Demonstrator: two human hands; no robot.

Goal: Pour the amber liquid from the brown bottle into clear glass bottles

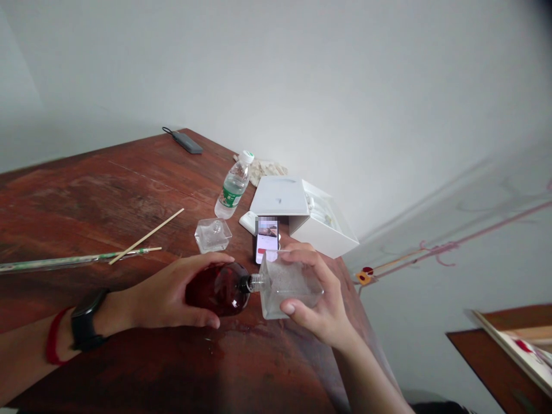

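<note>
My left hand (172, 290) is wrapped around a dark reddish-brown bottle (219, 290), tipped on its side with its black neck pointing right. In my right hand (321, 299) is a clear, square-sided glass bottle (287, 287), also lying sideways. Its threaded neck meets the brown bottle's mouth, the two openings facing each other. Whether liquid passes between them cannot be made out. Beyond them stands a clear square container (213, 236) on the wooden table (86, 201). A lit phone (267, 238) rests upright just behind the glass bottle.
A water bottle (235, 187) with a green label stands near a white box (280, 195). A wooden stick (146, 237) crosses a wrapped bundle (64, 261) on the left. A grey device (187, 142) lies at the far corner. Wet spots mark the table near me.
</note>
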